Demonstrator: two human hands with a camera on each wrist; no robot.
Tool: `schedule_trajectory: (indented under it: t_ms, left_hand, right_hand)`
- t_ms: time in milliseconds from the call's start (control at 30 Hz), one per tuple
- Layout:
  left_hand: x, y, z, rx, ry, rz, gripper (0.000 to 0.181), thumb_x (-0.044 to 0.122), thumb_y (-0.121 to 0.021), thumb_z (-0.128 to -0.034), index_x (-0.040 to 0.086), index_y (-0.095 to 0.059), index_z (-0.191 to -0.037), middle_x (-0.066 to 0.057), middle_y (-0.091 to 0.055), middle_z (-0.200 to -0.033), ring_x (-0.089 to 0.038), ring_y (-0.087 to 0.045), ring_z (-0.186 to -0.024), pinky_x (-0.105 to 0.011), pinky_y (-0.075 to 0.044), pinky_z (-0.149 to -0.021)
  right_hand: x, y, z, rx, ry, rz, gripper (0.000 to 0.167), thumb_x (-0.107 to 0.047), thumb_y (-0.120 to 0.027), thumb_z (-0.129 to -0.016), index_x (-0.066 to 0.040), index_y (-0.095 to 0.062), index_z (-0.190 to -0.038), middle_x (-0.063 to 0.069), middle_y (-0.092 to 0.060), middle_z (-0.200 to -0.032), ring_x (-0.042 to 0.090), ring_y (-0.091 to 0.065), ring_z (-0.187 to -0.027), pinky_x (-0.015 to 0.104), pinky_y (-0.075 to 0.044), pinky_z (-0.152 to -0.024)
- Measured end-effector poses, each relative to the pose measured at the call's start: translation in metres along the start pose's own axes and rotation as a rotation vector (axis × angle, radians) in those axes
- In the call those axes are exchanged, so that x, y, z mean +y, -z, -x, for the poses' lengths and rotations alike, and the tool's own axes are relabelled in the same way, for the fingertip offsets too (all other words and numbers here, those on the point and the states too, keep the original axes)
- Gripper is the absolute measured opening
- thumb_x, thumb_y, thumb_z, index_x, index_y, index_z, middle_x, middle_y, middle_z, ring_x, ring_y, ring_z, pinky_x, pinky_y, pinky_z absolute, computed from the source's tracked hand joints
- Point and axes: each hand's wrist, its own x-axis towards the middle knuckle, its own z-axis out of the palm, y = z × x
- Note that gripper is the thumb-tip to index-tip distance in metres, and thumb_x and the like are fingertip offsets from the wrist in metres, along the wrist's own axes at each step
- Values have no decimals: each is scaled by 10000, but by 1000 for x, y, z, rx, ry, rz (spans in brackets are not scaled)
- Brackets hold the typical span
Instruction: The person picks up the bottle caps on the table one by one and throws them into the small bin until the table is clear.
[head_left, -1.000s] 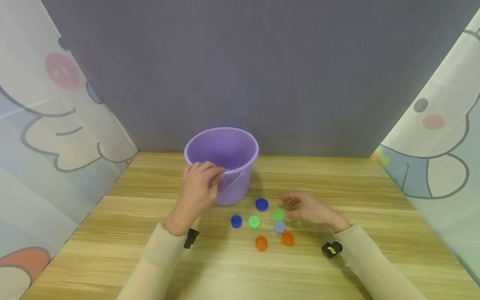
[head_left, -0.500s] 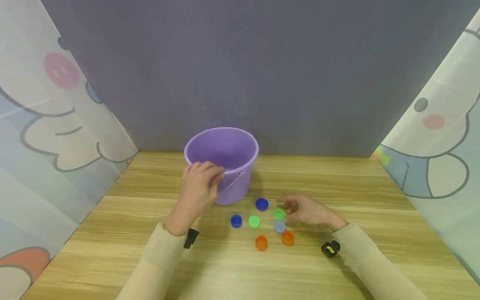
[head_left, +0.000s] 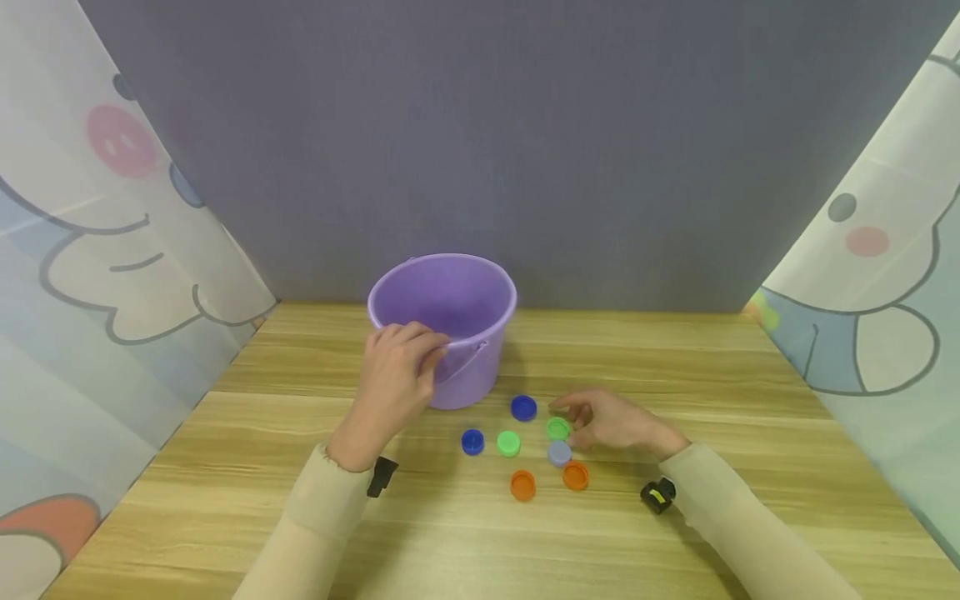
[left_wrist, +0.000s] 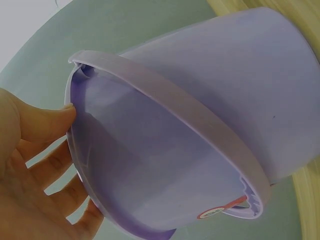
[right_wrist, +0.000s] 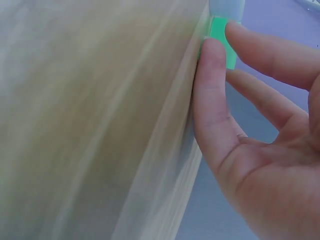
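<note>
At the near rim of the purple bucket point(head_left: 487, 367), my left hand point(head_left: 397, 375) holds on with the thumb on one side and the fingers on the other. In the left wrist view the thumb presses the lip of the bucket point(left_wrist: 140, 150). Over the caps to the right, my right hand point(head_left: 615, 419) reaches with thumb and forefinger apart, around a green bottle cap point(head_left: 557, 429). In the right wrist view its fingertips are close to that green cap point(right_wrist: 219, 27); whether they touch it is unclear. A pale lilac cap point(head_left: 559, 453) lies against the green one.
On the wooden table point(head_left: 637, 533) lie a dark blue cap point(head_left: 523, 407), another blue cap point(head_left: 472, 442), a second green cap point(head_left: 508, 444), and two orange caps point(head_left: 522, 485). A grey panel point(head_left: 600, 167) rises behind; printed curtains point(head_left: 892, 275) flank both sides.
My right hand has shifted slightly left and down, bringing its fingers nearer the green cap. The left hand and bucket stay where they were.
</note>
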Motion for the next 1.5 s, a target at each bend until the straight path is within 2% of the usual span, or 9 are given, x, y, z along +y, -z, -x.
schedule_trajectory:
  t_ms: [233, 367, 500, 700, 1067, 1500]
  left_hand:
    - [0, 0, 0, 3, 0, 0, 137, 1, -737, -862, 60, -780, -978, -65, -729, -932, -300, -604, -868, -526, -416, -906]
    - [0, 0, 0, 3, -1, 3, 136, 1, -739, -862, 59, -780, -978, -63, -729, -931, -298, -602, -866, -525, -414, -909]
    - [0, 0, 0, 6, -2, 1, 139, -4, -740, -857, 58, -778, -976, -64, -730, -931, -299, -605, -867, -525, -419, -905]
    - [0, 0, 0, -3, 4, 1, 140, 4, -741, -858, 57, -777, -983, -66, -731, -938, -297, -608, -876, -524, -422, -916]
    - [0, 0, 0, -4, 7, 3, 138, 0, -741, -858, 53, -777, -980, -65, -731, -934, -296, -607, -876, -526, -418, -921]
    - [0, 0, 0, -2, 8, 2, 140, 0, -742, -857, 60, -778, -978, -60, -731, -931, -294, -605, -870, -526, -418, -911]
  right_hand:
    - [0, -2, -1, -17, -5, -8, 620, -61, -797, -784, 5, -604, -1370, 92, -612, -985, 214, -533, -820, 290, -492, -651]
    - [-1, -3, -2, -19, -19, -10, 539, -45, -784, -794, -2, -653, -1315, 87, -619, -971, 201, -536, -794, 276, -479, -630]
    - [-2, -3, -2, -6, -5, 30, 444, -52, -792, -792, -15, -705, -1226, 62, -645, -981, 195, -567, -821, 315, -499, -677]
    - [-2, -1, -2, -25, 6, 26, 391, -69, -777, -836, -5, -681, -1210, 40, -687, -940, 196, -641, -810, 358, -554, -711]
    - [-6, 0, -2, 37, -12, 112, 368, -157, -807, -830, -37, -717, -1166, 13, -702, -1010, 169, -636, -873, 385, -541, -773]
    - [-8, 1, 0, 105, -14, 82, 430, -172, -790, -852, -3, -685, -1233, 36, -719, -1035, 182, -652, -918, 384, -553, -811]
